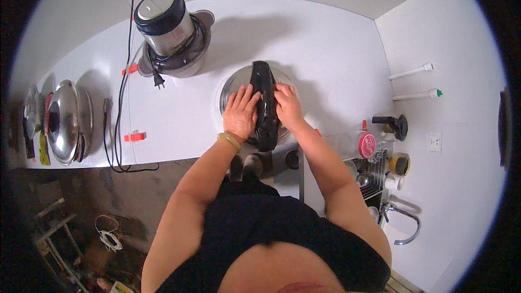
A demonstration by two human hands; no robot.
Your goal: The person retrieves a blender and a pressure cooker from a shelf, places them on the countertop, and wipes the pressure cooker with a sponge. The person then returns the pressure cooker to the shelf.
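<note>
Before me on the white counter stands a round metal pot with a lid [237, 80], probably a pressure cooker. A long black handle [264, 106] runs across its top. My left hand [241, 112], with a pale bangle at the wrist, lies flat on the lid with its fingertips against the handle's left side. On the other side, my right hand [288, 103] has bent fingers touching the handle's right edge; whether they grip it is hard to see. A food chopper with a metal bowl [175, 32] is behind and to the left, its black plug lying over the bowl's side.
A black cable [129, 49] crosses the white counter [171, 118] and hangs over its front edge. Lidded metal pans [67, 122] stand at the far left. On the right are a red-lidded jar [367, 145], a wire dish rack [376, 175] and a tap [415, 221].
</note>
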